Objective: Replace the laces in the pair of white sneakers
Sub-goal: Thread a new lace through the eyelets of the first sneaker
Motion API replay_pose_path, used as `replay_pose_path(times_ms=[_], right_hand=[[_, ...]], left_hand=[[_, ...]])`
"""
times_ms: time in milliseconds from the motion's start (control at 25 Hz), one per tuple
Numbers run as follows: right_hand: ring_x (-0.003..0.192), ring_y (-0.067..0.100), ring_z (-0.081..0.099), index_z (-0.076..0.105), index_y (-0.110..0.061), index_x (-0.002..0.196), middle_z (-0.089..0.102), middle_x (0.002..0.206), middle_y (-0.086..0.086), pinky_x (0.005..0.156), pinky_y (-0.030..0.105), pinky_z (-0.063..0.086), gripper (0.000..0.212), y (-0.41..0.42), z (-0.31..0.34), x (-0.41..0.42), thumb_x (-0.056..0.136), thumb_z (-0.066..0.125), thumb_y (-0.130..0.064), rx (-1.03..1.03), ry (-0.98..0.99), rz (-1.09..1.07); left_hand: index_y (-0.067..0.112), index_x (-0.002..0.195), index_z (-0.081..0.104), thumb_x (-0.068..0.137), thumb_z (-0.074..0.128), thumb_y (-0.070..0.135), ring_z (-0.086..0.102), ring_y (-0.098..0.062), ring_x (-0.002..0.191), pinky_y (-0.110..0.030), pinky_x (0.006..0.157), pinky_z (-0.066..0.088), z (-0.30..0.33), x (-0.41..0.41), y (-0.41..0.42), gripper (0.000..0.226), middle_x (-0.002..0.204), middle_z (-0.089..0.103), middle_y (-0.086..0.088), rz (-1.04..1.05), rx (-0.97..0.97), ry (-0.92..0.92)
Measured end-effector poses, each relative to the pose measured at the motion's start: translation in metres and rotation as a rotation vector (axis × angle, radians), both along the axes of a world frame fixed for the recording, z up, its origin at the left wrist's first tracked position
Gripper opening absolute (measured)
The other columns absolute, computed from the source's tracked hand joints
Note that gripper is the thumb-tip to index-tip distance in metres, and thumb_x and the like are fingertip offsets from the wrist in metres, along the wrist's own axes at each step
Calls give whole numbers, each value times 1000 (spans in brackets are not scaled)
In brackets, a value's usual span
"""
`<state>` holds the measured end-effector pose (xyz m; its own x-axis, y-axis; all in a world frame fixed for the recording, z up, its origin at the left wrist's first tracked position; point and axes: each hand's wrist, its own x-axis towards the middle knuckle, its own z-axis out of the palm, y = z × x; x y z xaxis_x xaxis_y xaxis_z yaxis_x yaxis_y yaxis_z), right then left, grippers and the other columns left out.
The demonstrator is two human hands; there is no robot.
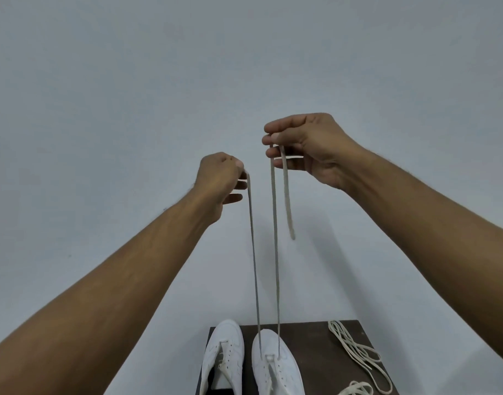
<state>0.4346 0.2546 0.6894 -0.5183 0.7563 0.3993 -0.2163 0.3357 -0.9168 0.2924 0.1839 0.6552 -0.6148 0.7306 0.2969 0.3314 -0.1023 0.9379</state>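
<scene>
Two white sneakers stand toe-away on a dark table point(316, 337) at the bottom of the head view, the left sneaker point(224, 357) and the right sneaker point(276, 363). A grey lace point(275, 252) runs through the right sneaker's lowest eyelets, and both of its strands are stretched straight up. My left hand point(220, 181) pinches the top of the left strand. My right hand point(304, 146), held higher, pinches the right strand, whose short free end dangles beside it. The left sneaker shows open eyelets and a loose lace piece near its tongue.
A loose pile of cream laces point(356, 352) lies on the table's right side, and another lace bundle point(356, 389) sits at the bottom edge. A plain pale wall fills the background. The table's far edge lies just past the sneaker toes.
</scene>
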Motion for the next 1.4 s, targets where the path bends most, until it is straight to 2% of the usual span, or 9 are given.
replay_pose_path(times_ms=[280,400,520,640,760,840,1080,1280,1400], right_hand=[[64,16,67,70,-4,102,72,87,12,59,25,54,21,-13,16,7,88,59,6,149,156,-79],[48,13,57,73,-12,89,71,79,9,44,23,46,24,-13,-31,4,88,56,4,234,104,-174],[46,9,52,74,-18,85,69,74,1,43,22,41,30,-18,-148,-2,87,53,4,152,-125,-209],[71,3,63,75,-21,91,72,87,-5,68,28,54,17,-45,-282,-3,89,59,-18,118,-606,-202],[90,18,64,66,-17,90,68,96,-1,79,31,48,37,-77,-359,-4,84,56,-52,201,-1155,-111],[103,28,63,61,-13,103,65,110,8,83,34,45,46,-88,-377,-7,87,53,-55,338,-1348,-82],[109,32,59,57,-8,117,61,119,15,88,37,44,38,-89,-386,-13,96,45,-38,544,-1427,-68],[108,33,60,57,-9,114,62,117,15,87,38,45,33,-87,-389,-19,97,45,-35,557,-1440,-74],[107,32,61,58,-11,110,63,115,13,86,36,45,39,-81,-385,-20,93,50,-44,451,-1440,-16]], left_hand=[[10,91,58,98,41,7,62,-18,70,-29,64,54,1,1,-4,18,83,63,-7,5,-10,110],[11,87,55,96,40,6,63,-19,66,-30,63,53,-8,1,-7,18,79,64,-7,4,3,43],[13,85,55,92,41,4,63,-18,77,-34,73,55,-20,-5,-8,18,83,65,-3,54,55,-25],[16,89,54,93,37,6,70,-17,81,-35,83,53,-28,-13,-10,20,82,73,-2,19,92,-233],[15,100,53,95,35,6,71,-19,74,-36,83,54,-28,-20,-11,21,80,72,-4,16,117,-306],[13,101,52,94,34,4,71,-19,71,-35,79,57,-25,-19,-10,21,80,70,-5,36,133,-299],[9,87,48,97,26,5,73,-18,63,-32,65,61,19,-29,-9,25,85,66,-7,73,250,-334],[6,102,53,101,26,14,74,-13,70,-25,61,59,66,-43,-16,28,91,67,-4,83,359,-204],[8,112,52,103,29,19,72,-6,73,-18,60,56,82,-44,-27,26,94,65,2,47,278,-7]])
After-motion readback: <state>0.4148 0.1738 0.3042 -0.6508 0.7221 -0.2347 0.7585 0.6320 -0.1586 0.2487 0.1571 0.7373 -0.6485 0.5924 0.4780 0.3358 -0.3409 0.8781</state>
